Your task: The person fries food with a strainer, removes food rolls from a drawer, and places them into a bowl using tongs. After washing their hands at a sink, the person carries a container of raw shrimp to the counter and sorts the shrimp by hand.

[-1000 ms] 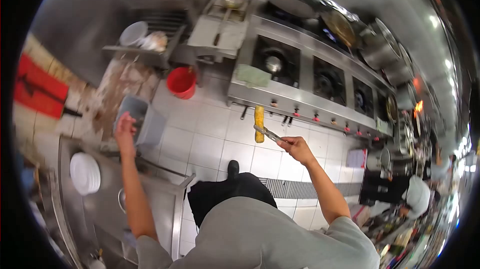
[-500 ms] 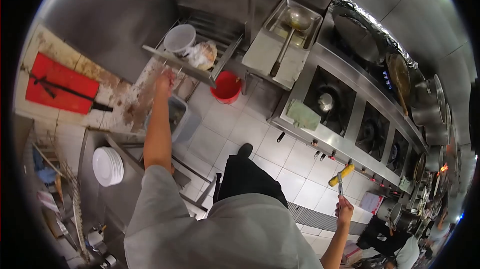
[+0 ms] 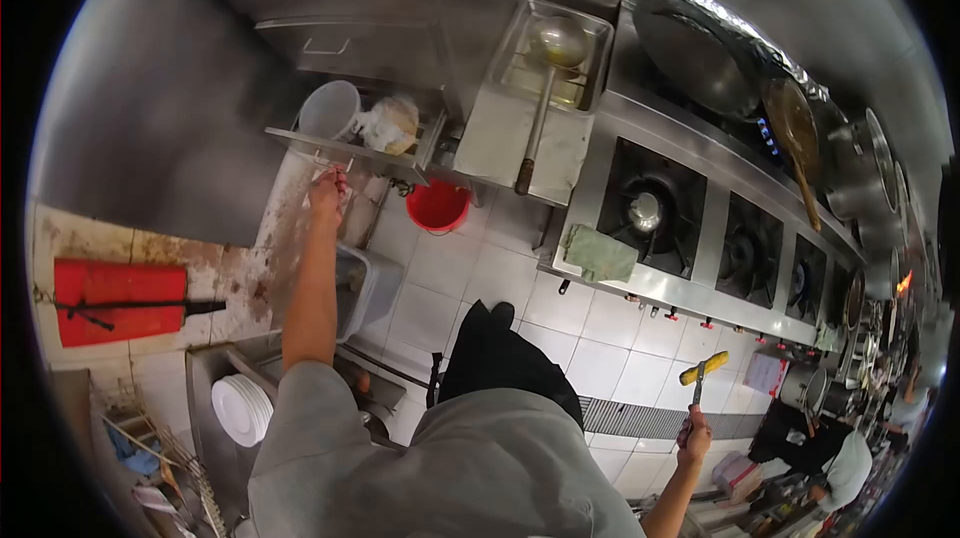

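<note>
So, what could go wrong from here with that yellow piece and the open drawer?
The yellow piece could slip: the tongs in the right hand pinch only its middle, over the tiled floor.

The tub might shift if the left hand, at the open drawer's front, jerks it.

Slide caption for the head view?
Left hand at an open drawer; right hand holds a yellow roll in tongs.

Tub (image 3: pixel 330 108) in drawer (image 3: pixel 383 164); tray (image 3: pixel 518 56) left of stove (image 3: pixel 718 178).
</note>
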Demonstrator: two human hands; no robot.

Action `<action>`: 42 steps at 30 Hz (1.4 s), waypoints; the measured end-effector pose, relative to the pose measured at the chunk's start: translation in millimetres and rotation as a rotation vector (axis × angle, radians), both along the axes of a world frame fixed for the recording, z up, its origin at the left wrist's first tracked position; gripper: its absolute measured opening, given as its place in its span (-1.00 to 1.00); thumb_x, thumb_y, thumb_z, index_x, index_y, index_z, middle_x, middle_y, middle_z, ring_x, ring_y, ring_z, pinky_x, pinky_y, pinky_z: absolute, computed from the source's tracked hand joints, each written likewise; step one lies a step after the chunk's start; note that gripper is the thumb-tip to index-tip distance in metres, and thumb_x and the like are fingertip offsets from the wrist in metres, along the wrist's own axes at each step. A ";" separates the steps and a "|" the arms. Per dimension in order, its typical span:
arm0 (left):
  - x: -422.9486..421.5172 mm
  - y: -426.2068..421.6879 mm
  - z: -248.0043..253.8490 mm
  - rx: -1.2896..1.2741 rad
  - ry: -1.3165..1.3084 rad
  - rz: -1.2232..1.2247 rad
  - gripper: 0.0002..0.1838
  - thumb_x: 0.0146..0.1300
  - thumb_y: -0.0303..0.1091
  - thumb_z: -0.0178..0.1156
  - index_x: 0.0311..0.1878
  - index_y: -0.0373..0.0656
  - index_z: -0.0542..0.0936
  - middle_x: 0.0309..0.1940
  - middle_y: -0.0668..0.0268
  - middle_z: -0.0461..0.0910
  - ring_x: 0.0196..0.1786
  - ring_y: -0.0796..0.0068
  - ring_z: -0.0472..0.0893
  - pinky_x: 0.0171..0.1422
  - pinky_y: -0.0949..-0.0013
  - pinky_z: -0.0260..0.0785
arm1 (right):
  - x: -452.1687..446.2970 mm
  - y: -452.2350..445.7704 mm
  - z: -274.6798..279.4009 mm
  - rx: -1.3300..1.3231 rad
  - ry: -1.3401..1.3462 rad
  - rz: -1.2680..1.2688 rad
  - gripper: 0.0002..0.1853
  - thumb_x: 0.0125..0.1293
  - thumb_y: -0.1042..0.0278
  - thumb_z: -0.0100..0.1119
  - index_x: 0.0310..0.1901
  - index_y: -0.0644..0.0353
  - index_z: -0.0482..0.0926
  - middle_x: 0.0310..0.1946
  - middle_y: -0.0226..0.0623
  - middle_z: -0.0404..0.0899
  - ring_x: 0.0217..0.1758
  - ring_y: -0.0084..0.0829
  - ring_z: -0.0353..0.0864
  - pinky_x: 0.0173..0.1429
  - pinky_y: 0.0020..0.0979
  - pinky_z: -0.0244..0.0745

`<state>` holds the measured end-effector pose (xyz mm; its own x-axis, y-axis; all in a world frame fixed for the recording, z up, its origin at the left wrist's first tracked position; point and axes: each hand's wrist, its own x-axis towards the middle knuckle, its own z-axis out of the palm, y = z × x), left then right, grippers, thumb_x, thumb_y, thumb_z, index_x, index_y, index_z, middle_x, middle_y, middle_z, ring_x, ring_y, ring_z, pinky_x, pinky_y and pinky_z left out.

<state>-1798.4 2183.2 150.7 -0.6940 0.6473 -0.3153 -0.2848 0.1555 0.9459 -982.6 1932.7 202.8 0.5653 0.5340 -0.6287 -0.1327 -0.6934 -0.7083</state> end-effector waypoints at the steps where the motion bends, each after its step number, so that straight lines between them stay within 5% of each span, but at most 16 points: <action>1: -2.7 13.8 -2.5 -0.011 0.017 0.002 -0.80 0.42 -0.40 0.01 -0.21 -0.21 0.63 -0.51 0.44 0.54 -0.55 0.67 0.43 -0.53 0.58 0.20 | 2.8 -5.7 0.8 0.003 0.002 -0.007 -0.71 0.31 0.04 0.24 -0.18 0.10 0.61 -0.67 -0.56 0.34 -0.80 -0.69 0.20 -0.75 -0.59 0.03; 7: -4.4 99.8 2.9 -0.022 0.034 -0.048 -0.81 0.41 -0.38 0.03 -0.23 -0.19 0.62 -0.49 0.41 0.59 -0.53 0.65 0.49 -0.51 0.60 0.28 | 7.9 -26.7 16.6 0.003 0.009 -0.197 -0.71 0.34 0.03 0.22 -0.18 0.10 0.63 -0.67 -0.58 0.31 -0.79 -0.73 0.18 -0.76 -0.61 -0.01; 9: -48.3 138.6 -42.7 -0.014 0.069 -0.122 -0.83 0.37 -0.39 0.07 -0.15 -0.22 0.63 -0.35 0.31 0.66 -0.38 0.53 0.60 -0.32 0.49 0.46 | 12.7 -40.2 22.7 0.036 0.022 -0.208 -0.72 0.33 0.04 0.22 -0.20 0.10 0.61 -0.67 -0.58 0.31 -0.80 -0.73 0.18 -0.76 -0.61 0.00; 13: -100.5 183.9 -96.7 0.074 0.188 -0.134 -0.69 0.29 -0.36 0.13 0.04 -0.27 0.60 -0.10 0.12 0.67 -0.05 0.25 0.64 0.05 0.20 0.51 | 26.5 -69.2 25.9 0.057 -0.006 -0.309 -0.77 0.34 0.11 0.21 -0.25 0.10 0.59 -0.68 -0.59 0.29 -0.78 -0.73 0.10 -0.73 -0.59 -0.04; 16: -138.2 194.8 -120.0 0.109 0.253 -0.226 -0.72 0.33 -0.36 0.18 0.05 -0.24 0.62 -0.12 0.24 0.68 -0.10 0.44 0.65 -0.10 0.43 0.49 | 21.5 -79.9 45.5 0.052 -0.051 -0.381 -0.75 0.35 0.10 0.22 -0.22 0.13 0.61 -0.67 -0.61 0.27 -0.77 -0.74 0.10 -0.72 -0.58 -0.08; 17: -113.5 168.7 -109.1 0.352 0.119 -0.361 -0.74 0.37 -0.29 0.16 -0.01 -0.21 0.65 -0.29 0.34 0.67 -0.23 0.52 0.62 -0.17 0.47 0.42 | 22.5 -83.2 50.7 0.047 -0.051 -0.410 -0.74 0.35 0.10 0.22 -0.22 0.14 0.62 -0.66 -0.62 0.28 -0.77 -0.75 0.10 -0.71 -0.59 -0.09; 19: -53.4 131.0 -55.3 0.023 0.445 -0.435 -0.78 0.38 -0.27 0.12 -0.09 -0.15 0.67 -0.46 0.40 0.57 -0.38 0.58 0.52 -0.26 0.47 0.33 | 31.4 -91.2 49.3 0.012 -0.061 -0.434 -0.76 0.34 0.08 0.21 -0.18 0.08 0.58 -0.66 -0.59 0.31 -0.77 -0.72 0.15 -0.71 -0.60 -0.04; 21: 42.8 105.3 -39.8 -0.281 0.421 -0.323 -0.75 0.37 -0.23 0.06 -0.18 -0.12 0.68 -0.56 0.44 0.47 -0.47 0.61 0.40 -0.33 0.45 0.24 | 35.8 -95.2 47.4 0.035 -0.071 -0.480 -0.75 0.33 0.07 0.23 -0.20 0.09 0.59 -0.65 -0.59 0.31 -0.77 -0.72 0.14 -0.71 -0.59 -0.05; 22: 96.4 83.3 -46.7 -0.242 0.655 -0.587 -0.72 0.31 -0.18 0.06 -0.24 -0.10 0.70 -0.59 0.46 0.44 -0.48 0.63 0.38 -0.34 0.43 0.24 | 38.6 -95.0 46.7 0.063 -0.076 -0.488 -0.74 0.33 0.07 0.23 -0.20 0.10 0.59 -0.65 -0.59 0.31 -0.77 -0.72 0.13 -0.70 -0.59 -0.06; 23: 165.4 58.1 -31.6 0.023 0.625 -0.951 -0.79 0.34 -0.26 0.10 -0.16 -0.08 0.70 -0.53 0.48 0.48 -0.49 0.68 0.39 -0.41 0.51 0.26 | 42.1 -97.4 47.7 0.083 -0.084 -0.495 -0.74 0.33 0.07 0.23 -0.21 0.11 0.59 -0.64 -0.59 0.31 -0.77 -0.72 0.12 -0.70 -0.59 -0.07; 24: 252.3 37.2 7.6 -0.311 0.268 -0.976 -0.80 0.34 -0.32 0.10 -0.13 -0.08 0.70 -0.49 0.47 0.53 -0.44 0.71 0.45 -0.37 0.58 0.29 | 49.6 -99.0 43.9 0.098 -0.080 -0.514 -0.74 0.33 0.09 0.22 -0.21 0.12 0.60 -0.64 -0.59 0.31 -0.76 -0.74 0.12 -0.70 -0.59 -0.07; 30: 620.0 11.4 74.3 0.030 -0.120 -1.538 -0.64 0.42 -0.09 0.15 0.10 -0.12 0.61 -0.37 0.52 0.57 -0.42 0.79 0.43 -0.38 0.66 0.21 | 99.0 -82.6 29.6 0.190 -0.049 -0.562 -0.73 0.31 0.12 0.27 -0.16 0.16 0.64 -0.63 -0.61 0.30 -0.73 -0.76 0.10 -0.66 -0.61 -0.07; 35: 834.4 99.1 99.0 -0.085 -0.326 -1.430 -0.59 0.37 0.17 0.08 -0.11 0.01 0.58 -0.30 0.51 0.60 -0.44 0.73 0.48 -0.39 0.54 0.28 | 156.4 -65.2 18.2 0.190 -0.030 -0.546 -0.76 0.35 0.12 0.22 -0.18 0.12 0.63 -0.64 -0.62 0.30 -0.74 -0.76 0.07 -0.66 -0.59 -0.11; 40: 951.6 180.9 100.2 -0.209 -0.450 -0.975 -0.63 0.36 0.10 0.13 -0.06 -0.01 0.52 -0.32 0.47 0.58 -0.39 0.61 0.53 -0.36 0.49 0.28 | 212.7 -43.9 13.0 0.190 -0.056 -0.497 -0.79 0.33 0.16 0.27 -0.30 0.13 0.63 -0.67 -0.63 0.28 -0.72 -0.76 0.10 -0.66 -0.59 -0.08; 42: 971.7 207.6 96.6 -0.225 -0.491 -0.901 -0.57 0.33 0.08 0.17 0.16 0.12 0.44 -0.29 0.41 0.64 -0.40 0.51 0.54 -0.23 0.29 0.33 | 237.9 -28.7 12.7 0.194 -0.056 -0.463 -0.79 0.32 0.19 0.27 -0.36 0.13 0.63 -0.70 -0.62 0.28 -0.73 -0.75 0.12 -0.66 -0.59 -0.06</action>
<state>-826.8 2390.9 247.3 0.2517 0.7520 -0.6092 -0.3208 0.6587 0.6806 -744.7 1904.0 215.6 0.8005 0.3229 -0.5049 -0.3535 -0.4259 -0.8329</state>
